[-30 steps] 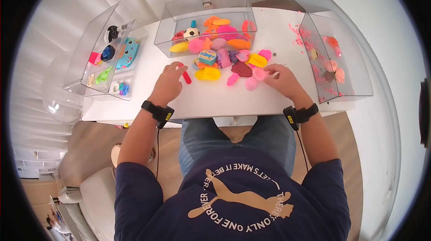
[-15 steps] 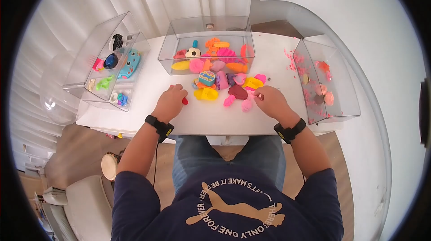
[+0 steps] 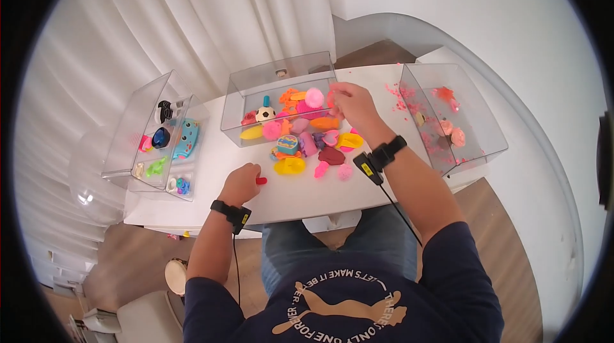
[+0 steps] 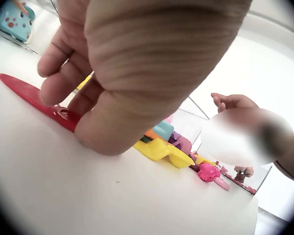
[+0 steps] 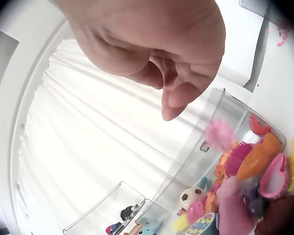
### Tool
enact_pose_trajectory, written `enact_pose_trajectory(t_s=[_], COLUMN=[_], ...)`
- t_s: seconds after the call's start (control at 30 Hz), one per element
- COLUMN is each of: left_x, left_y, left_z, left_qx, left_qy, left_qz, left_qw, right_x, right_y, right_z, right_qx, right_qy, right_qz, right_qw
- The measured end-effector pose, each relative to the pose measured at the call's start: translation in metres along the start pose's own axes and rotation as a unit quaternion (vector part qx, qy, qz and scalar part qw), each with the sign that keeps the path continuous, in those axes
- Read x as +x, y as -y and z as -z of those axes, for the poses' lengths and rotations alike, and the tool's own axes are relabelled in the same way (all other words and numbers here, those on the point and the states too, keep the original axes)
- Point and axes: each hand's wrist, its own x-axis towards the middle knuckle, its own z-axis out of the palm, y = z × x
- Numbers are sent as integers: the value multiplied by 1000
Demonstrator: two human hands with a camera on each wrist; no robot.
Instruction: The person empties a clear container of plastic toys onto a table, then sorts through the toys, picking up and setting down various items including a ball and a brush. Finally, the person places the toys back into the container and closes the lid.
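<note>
Above the right end of the far clear bin (image 3: pixel 256 81), I see the right hand (image 3: pixel 352 106), its fingers loosely bent and free; a blurred pink toy (image 5: pixel 219 134) shows just apart from them, over the toys (image 3: pixel 325 124) inside. On the near left of the white table (image 3: pixel 300 199), my left hand (image 3: pixel 243 184) curls fingers and thumb round a red stick (image 4: pixel 34 100), a yellow toy (image 3: pixel 290 166) to its right.

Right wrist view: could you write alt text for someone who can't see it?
A right hand, loosely curled with nothing visible in it, hovers near a clear bin of colorful toys. A blurred pink toy appears over the bin; white curtains hang behind.
</note>
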Motion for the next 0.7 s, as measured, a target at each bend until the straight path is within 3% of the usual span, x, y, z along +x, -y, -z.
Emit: enact_pose_trajectory(t_s=[0.23, 0.33, 0.43, 0.6, 0.7], left_x=[4, 5, 10, 46, 83], left_y=[13, 20, 12, -15, -20], left_z=[-5, -3, 14, 73, 98], left_qx=[-10, -71, -135, -242, -372], left_qy=[31, 42, 23, -89, -120], left_qz=[18, 14, 25, 37, 113], left_qw=[999, 996, 990, 965, 914], right_x=[-67, -96, -117, -132, -135], right_y=[-39, -62, -79, -102, -102], right_z=[37, 51, 61, 64, 61], right_qx=[74, 139, 168, 127, 101], right_qy=[-25, -36, -57, -81, -75], right_qz=[-50, -83, -114, -126, -111], right_qw=[996, 986, 977, 980, 986])
